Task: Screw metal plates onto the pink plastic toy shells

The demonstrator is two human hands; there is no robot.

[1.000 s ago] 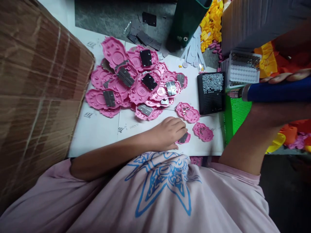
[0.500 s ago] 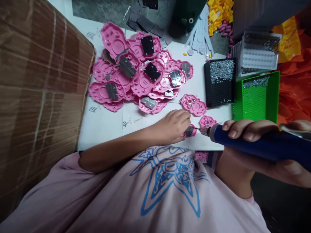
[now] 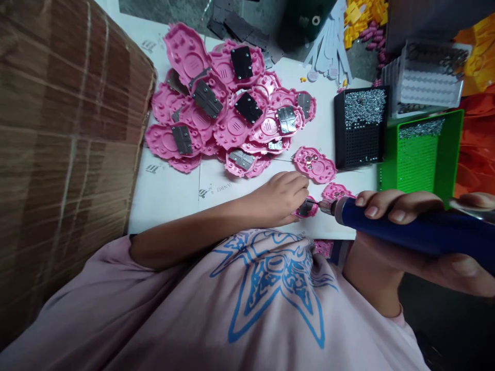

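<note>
My right hand (image 3: 410, 221) is wrapped round a blue electric screwdriver (image 3: 386, 221), held nearly level with its bit pointing left. The bit's tip meets a dark cover plate (image 3: 305, 207) on a small pink plastic shell (image 3: 314, 210). On the shell's left side my left hand (image 3: 286, 198) grips it with bent fingers, which hide part of it. Just beyond lie two more pink shells, one with shiny metal parts in it (image 3: 315, 165) and another (image 3: 335, 191) partly behind the screwdriver.
A heap of pink shells (image 3: 232, 131), several with dark plates, covers the table's left half. A black screw tray (image 3: 359, 139) and a green screw tray (image 3: 425, 154) stand at the right. A big cardboard box (image 3: 77, 129) walls off the left.
The view has shifted slightly, so the table's contents appear a little further right. Both hands keep their grips, and the screwdriver's bit stays at the plate.
</note>
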